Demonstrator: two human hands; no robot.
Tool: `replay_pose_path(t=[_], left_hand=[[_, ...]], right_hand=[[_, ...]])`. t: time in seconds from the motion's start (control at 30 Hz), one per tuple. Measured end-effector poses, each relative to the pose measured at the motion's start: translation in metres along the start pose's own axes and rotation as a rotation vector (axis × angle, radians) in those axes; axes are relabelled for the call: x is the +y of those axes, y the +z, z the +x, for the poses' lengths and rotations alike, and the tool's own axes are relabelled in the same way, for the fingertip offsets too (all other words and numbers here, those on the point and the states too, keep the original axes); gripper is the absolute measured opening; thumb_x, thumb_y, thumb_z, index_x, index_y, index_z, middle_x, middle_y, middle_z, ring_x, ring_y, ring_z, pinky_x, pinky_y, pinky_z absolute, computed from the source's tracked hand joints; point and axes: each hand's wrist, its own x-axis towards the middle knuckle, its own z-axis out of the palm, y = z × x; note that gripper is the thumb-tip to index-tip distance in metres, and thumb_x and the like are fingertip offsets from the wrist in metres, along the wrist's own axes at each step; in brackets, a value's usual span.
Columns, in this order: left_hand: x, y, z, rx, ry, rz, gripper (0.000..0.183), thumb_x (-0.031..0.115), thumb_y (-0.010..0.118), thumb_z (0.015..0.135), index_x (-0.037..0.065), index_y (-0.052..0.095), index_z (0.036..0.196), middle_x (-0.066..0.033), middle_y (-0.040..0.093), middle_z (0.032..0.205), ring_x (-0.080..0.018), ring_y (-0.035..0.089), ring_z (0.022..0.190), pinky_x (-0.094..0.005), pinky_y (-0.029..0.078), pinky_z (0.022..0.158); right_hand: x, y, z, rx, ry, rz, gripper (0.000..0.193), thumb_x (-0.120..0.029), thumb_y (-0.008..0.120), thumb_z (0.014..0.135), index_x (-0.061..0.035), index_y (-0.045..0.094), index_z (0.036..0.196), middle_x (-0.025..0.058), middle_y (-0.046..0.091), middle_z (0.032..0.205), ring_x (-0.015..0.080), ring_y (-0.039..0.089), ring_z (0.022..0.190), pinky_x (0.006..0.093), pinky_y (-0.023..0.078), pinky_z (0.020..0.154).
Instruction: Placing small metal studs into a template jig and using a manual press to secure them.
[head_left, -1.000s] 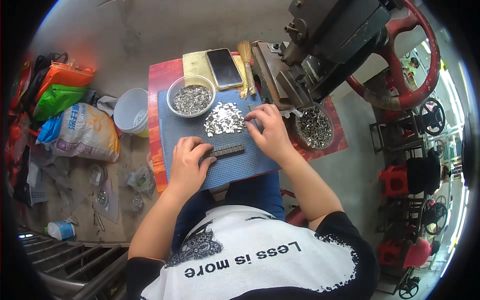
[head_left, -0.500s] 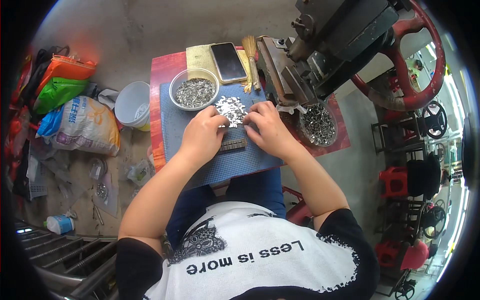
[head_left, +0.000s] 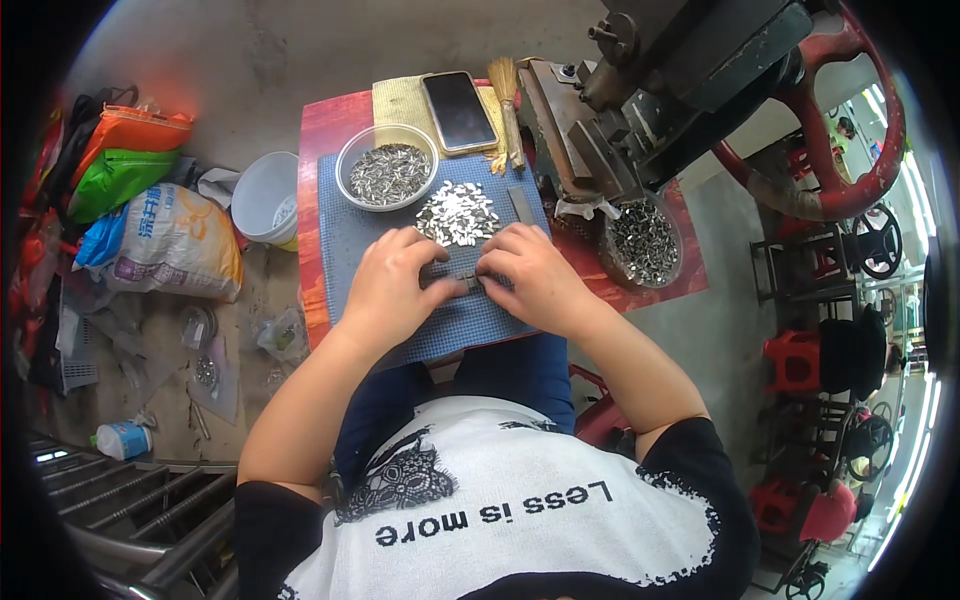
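Note:
A loose pile of small shiny metal pieces (head_left: 458,213) lies on a blue textured mat (head_left: 345,260). Just on the near side of it, a small slotted metal block (head_left: 470,284) shows in part between my two hands. My left hand (head_left: 393,285) is curled, its thumb reaching the block's left part. From the other side, the bent fingers of my right hand (head_left: 535,278) come over the block's right end. Both hands look closed, but whatever sits in the fingertips is hidden. A clear round tub (head_left: 345,185) of similar metal pieces stands beyond my left hand.
A flat grey metal bar (head_left: 521,206) lies right of the pile. Farther back are a phone (head_left: 459,112) on a yellow cloth and a small straw brush (head_left: 505,110). A dark machine press (head_left: 680,90) with a red handwheel and a second tub of pieces (head_left: 643,245) stand at right.
Both hands have drawn back from the pile toward my body, onto the slotted block. The pile shows more fully, and the flat metal bar has come into sight beside it.

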Motion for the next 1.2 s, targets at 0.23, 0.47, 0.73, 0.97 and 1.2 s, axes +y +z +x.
replay_pose_path(t=[0.23, 0.47, 0.73, 0.97, 1.2], left_hand=[[-0.003, -0.005, -0.014, -0.124, -0.041, -0.016, 0.021, 0.017, 0.080, 0.078, 0.004, 0.073, 0.094, -0.0106, 0.065, 0.095, -0.0325, 0.061, 0.098, -0.0440, 0.048, 0.090], [-0.008, 0.010, 0.023, 0.032, -0.040, -0.067, 0.010, 0.010, 0.072, 0.084, 0.005, 0.071, 0.093, -0.0132, 0.063, 0.095, -0.0367, 0.066, 0.088, -0.0448, 0.053, 0.078], [-0.010, 0.025, 0.043, -0.002, -0.005, 0.119, 0.009, 0.008, 0.072, 0.084, 0.006, 0.070, 0.092, -0.0138, 0.060, 0.094, -0.0368, 0.064, 0.089, -0.0449, 0.053, 0.078], [-0.015, 0.031, 0.045, -0.007, 0.060, 0.188, 0.010, 0.009, 0.069, 0.087, 0.004, 0.065, 0.095, -0.0141, 0.059, 0.099, -0.0377, 0.064, 0.088, -0.0460, 0.053, 0.076], [-0.008, 0.006, 0.021, -0.015, -0.009, -0.015, 0.010, 0.009, 0.066, 0.091, 0.002, 0.063, 0.097, -0.0158, 0.060, 0.102, -0.0370, 0.064, 0.091, -0.0463, 0.052, 0.079]], right_hand=[[0.015, -0.002, 0.004, 0.202, 0.171, 0.016, 0.009, -0.006, 0.073, 0.083, -0.0018, 0.070, 0.091, 0.0108, 0.068, 0.090, 0.0312, 0.063, 0.088, 0.0394, 0.051, 0.078], [0.026, 0.007, 0.018, 0.137, 0.199, -0.088, 0.008, -0.009, 0.072, 0.082, -0.0044, 0.069, 0.088, 0.0116, 0.061, 0.092, 0.0319, 0.058, 0.097, 0.0422, 0.049, 0.089], [0.026, 0.005, 0.012, 0.012, 0.202, -0.037, 0.012, -0.010, 0.073, 0.080, -0.0034, 0.067, 0.089, 0.0131, 0.061, 0.093, 0.0330, 0.057, 0.099, 0.0421, 0.048, 0.090], [0.022, 0.003, 0.010, 0.061, 0.129, -0.033, 0.015, -0.007, 0.075, 0.081, -0.0016, 0.067, 0.092, 0.0105, 0.062, 0.089, 0.0303, 0.057, 0.094, 0.0393, 0.049, 0.084], [-0.003, 0.001, 0.011, -0.073, 0.072, 0.207, 0.012, -0.006, 0.072, 0.081, -0.0013, 0.067, 0.092, 0.0118, 0.061, 0.094, 0.0302, 0.057, 0.097, 0.0388, 0.049, 0.085]])
